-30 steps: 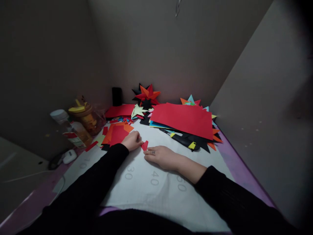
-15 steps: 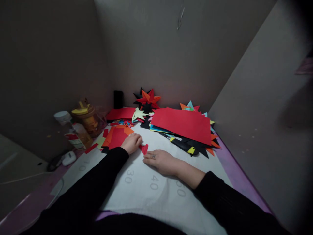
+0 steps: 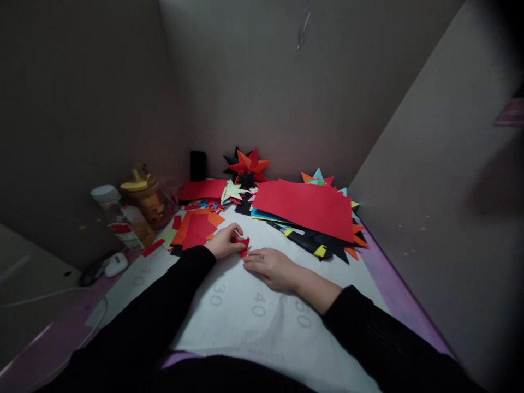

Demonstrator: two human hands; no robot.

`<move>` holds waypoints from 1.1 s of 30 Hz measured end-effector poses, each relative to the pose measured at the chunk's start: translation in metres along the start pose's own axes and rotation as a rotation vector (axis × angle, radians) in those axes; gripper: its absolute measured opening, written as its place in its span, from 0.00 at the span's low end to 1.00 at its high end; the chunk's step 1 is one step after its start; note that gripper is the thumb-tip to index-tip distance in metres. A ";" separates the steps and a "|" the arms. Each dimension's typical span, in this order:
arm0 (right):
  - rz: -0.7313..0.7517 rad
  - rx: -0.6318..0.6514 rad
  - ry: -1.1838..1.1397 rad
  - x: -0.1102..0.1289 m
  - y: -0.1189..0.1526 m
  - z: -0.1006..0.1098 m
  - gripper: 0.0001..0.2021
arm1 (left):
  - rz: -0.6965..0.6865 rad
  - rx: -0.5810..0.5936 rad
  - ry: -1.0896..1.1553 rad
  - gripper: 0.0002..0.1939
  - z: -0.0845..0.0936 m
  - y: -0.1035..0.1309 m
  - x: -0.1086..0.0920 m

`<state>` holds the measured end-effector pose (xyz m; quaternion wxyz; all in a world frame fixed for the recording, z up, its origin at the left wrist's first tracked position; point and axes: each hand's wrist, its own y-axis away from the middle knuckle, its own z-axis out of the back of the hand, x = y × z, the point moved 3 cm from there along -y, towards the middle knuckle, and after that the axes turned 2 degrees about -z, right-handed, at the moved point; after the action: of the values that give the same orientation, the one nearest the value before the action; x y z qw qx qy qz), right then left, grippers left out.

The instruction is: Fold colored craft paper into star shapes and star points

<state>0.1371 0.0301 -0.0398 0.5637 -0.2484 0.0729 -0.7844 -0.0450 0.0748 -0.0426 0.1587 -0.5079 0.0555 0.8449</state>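
Observation:
A small folded piece of red paper (image 3: 244,249) lies on the white mat between my two hands. My left hand (image 3: 223,242) pinches its left side, with the fingers curled and the thumb stretched towards the paper. On the other side my right hand (image 3: 275,268), with a ring on one finger, keeps its fingers pressed together at the paper's lower corner. The exact grip of its fingertips is hidden. Just beyond my left wrist are flat red sheets (image 3: 197,230) on top of orange paper (image 3: 180,236).
A stack topped by large red sheets (image 3: 305,207) lies at the back right, with a black and yellow cutter (image 3: 305,242) before it. Folded paper stars (image 3: 249,164) stand against the wall. A bottle (image 3: 126,224), a lidded cup (image 3: 145,199) and a white case (image 3: 115,265) are at left.
My left hand has opened its thumb and forefinger around the red paper and shifted slightly right. The paper's upper edge now stands up more. My right hand has moved slightly right.

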 end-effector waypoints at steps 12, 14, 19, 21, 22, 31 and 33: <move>-0.679 -0.459 -0.545 -0.020 -0.005 0.003 0.06 | -0.055 -0.258 0.420 0.14 -0.020 0.012 -0.034; -0.680 -0.497 -0.542 -0.019 -0.004 0.004 0.06 | -0.075 -0.231 0.418 0.12 -0.021 0.013 -0.036; -0.645 -0.518 -0.500 -0.016 -0.003 0.008 0.04 | -0.091 -0.237 0.309 0.10 -0.019 0.015 -0.033; -0.604 -0.545 -0.406 -0.015 -0.002 0.011 0.05 | -0.101 -0.219 0.221 0.08 -0.019 0.014 -0.031; -0.581 -0.553 -0.367 -0.014 -0.002 0.012 0.05 | -0.109 -0.208 0.169 0.07 -0.020 0.014 -0.030; -0.612 -0.556 -0.369 -0.019 0.000 0.011 0.05 | -0.175 -0.158 -0.233 0.09 0.004 0.020 -0.044; -0.639 -0.584 -0.388 -0.022 0.002 0.012 0.05 | -0.185 -0.245 -0.467 0.09 0.033 0.016 -0.047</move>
<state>0.1493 0.0513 -0.0369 0.2040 -0.5485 0.1035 -0.8043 -0.0579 0.0579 0.0128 0.1810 -0.3176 -0.1318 0.9214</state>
